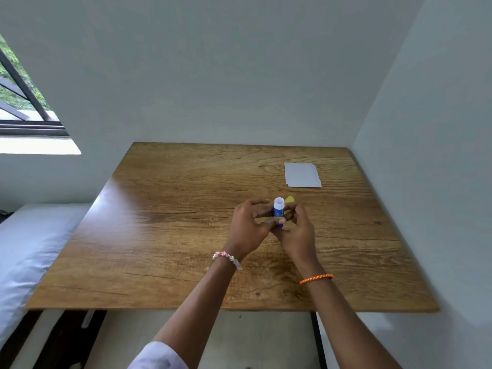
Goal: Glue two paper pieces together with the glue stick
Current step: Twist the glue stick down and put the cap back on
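Right now the glue stick (278, 210) stands upright and uncapped above the wooden table (186, 209), gripped low by the left hand (249, 227) while the right hand (297, 230) curls around it, holding a yellow cap (289, 200). White paper pieces (302, 174) lie stacked well apart, toward the table's far right corner

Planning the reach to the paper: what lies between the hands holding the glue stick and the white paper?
Head view: only bare table separates the glue stick from the white paper.
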